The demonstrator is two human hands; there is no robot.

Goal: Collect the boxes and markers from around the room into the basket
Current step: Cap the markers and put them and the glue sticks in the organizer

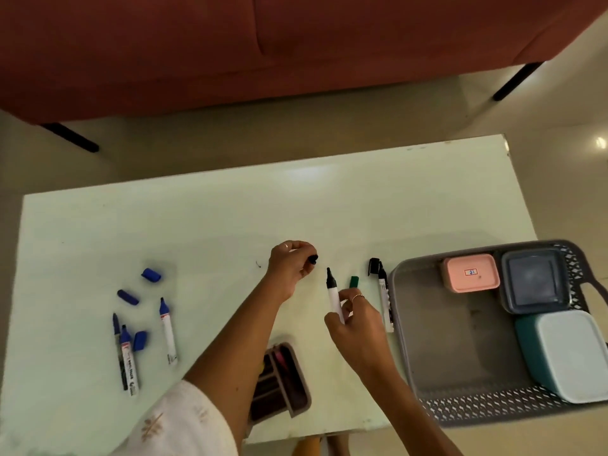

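Capping step. The right hand point(357, 319) grips an uncapped black marker point(334, 294), tip toward 12 o'clock; the left hand point(289, 264) pinches its black cap point(313, 259) at about 10 o'clock from the tip. The basket point(404, 324), at 3 o'clock on the counter point(197, 225), holds three boxes. Next, probably: seat the cap, then drop the marker in.

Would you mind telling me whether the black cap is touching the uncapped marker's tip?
Apart. The head view shows bare table between the black cap and the marker tip.
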